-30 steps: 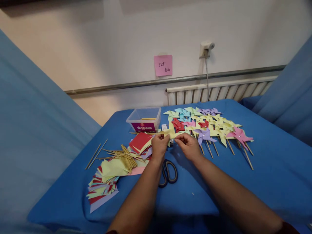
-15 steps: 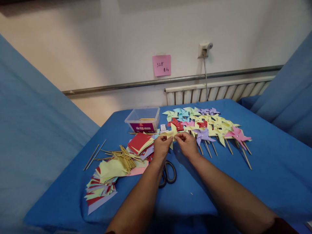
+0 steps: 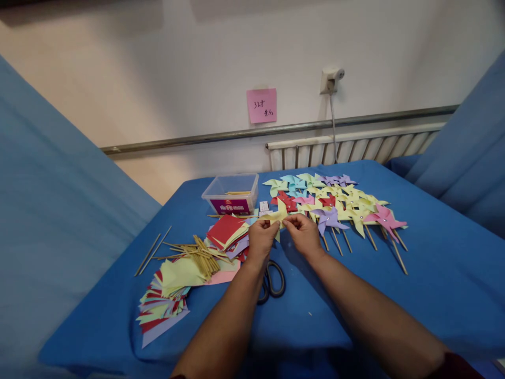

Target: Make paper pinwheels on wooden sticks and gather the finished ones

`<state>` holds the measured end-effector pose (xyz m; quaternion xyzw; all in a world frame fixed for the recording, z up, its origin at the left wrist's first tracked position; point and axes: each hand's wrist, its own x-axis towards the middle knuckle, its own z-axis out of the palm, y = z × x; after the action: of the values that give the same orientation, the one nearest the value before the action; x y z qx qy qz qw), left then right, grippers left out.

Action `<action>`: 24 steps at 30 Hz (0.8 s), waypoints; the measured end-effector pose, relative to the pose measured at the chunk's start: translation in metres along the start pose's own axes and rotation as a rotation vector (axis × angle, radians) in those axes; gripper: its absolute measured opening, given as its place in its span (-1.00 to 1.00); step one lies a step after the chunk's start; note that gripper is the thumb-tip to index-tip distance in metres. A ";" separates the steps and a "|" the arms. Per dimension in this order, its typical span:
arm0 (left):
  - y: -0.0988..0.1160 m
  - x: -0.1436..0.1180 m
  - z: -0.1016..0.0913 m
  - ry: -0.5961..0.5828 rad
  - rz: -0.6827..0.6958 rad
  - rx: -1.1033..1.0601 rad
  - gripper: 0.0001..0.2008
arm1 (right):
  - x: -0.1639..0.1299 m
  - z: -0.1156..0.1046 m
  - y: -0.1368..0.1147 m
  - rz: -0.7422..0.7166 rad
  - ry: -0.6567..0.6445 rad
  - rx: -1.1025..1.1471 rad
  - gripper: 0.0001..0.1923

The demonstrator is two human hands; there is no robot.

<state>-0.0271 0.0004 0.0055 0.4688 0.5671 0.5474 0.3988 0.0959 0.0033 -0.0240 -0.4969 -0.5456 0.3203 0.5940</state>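
A yellow paper pinwheel (image 3: pixel 281 209) is held up over the middle of the table, its folded blades partly covered by my fingers. My left hand (image 3: pixel 261 237) is closed, pinching the pinwheel from the left near its centre. On the other side, the fingertips of my right hand (image 3: pixel 303 231) press together on the same paper. Whether a pin or stick is at its centre is hidden by the fingers. Below my left wrist lie black-handled scissors (image 3: pixel 275 279), partly covered by the forearm. Finished-looking pinwheels (image 3: pixel 328 218) on sticks spread to the right of my hands.
Thin wooden sticks (image 3: pixel 203 258) lie on coloured paper sheets (image 3: pixel 181 276) at left. Red squares (image 3: pixel 226 231) top another stack. A clear plastic box (image 3: pixel 231 192) stands behind, beside a small white box (image 3: pixel 263 206). Blue curtains (image 3: pixel 47 210) flank the blue-covered table (image 3: pixel 434 273).
Both hands stay almost in place, still pinching the yellow pinwheel. Its upper blade has shifted very slightly; nothing else has visibly moved.
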 end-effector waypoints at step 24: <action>0.003 -0.002 0.001 -0.001 0.043 0.072 -0.79 | -0.001 -0.001 -0.005 -0.033 0.005 -0.035 -0.80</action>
<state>-0.0256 -0.0010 0.0086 0.4954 0.5759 0.5348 0.3700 0.0961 0.0010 -0.0197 -0.4990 -0.5579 0.2995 0.5917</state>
